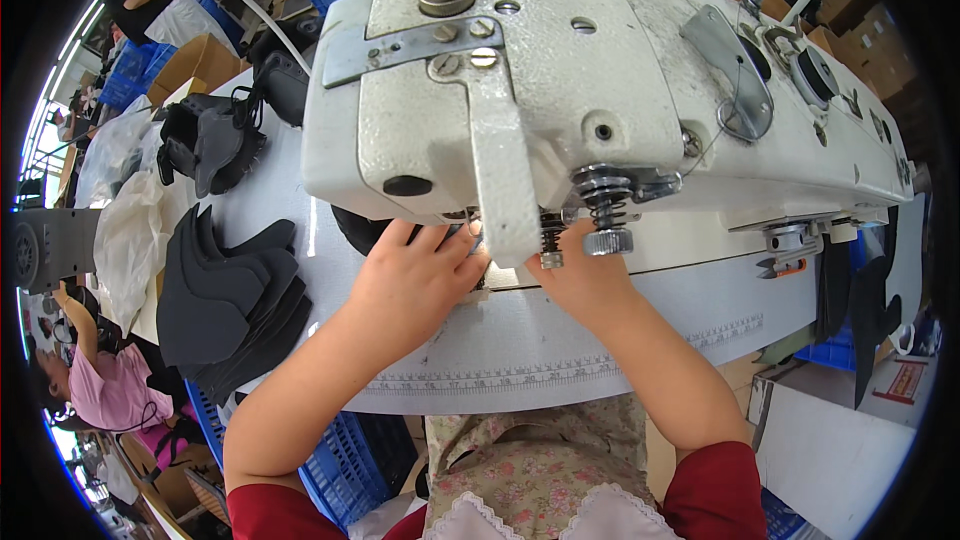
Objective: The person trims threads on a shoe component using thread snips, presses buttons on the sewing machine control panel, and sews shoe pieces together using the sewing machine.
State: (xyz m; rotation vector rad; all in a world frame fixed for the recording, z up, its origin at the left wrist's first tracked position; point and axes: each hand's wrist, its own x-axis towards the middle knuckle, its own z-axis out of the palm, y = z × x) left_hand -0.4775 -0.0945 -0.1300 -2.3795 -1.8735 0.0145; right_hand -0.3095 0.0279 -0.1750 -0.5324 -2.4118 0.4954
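Observation:
A white sewing machine [420, 90] fills the middle of the view, its head above both my hands. My left hand [415, 275] lies palm down left of the needle area, with fingers apart and their tips reaching under the machine head. Just beyond those fingers, part of a dark workpiece [358, 230] shows; the machine head hides most of it. To the right of the presser area is my right hand [585, 280]. Its fingers disappear behind the machine's front parts, so I cannot see what they touch.
Stacked black cut pieces [215, 300] lie on the worktable [480, 395] at left, behind them black shoe uppers [215, 140] and a plastic bag [135, 240]. A blue crate [350, 465] stands below. More black pieces [850, 290] hang at right. Another person [110, 385] sits far left.

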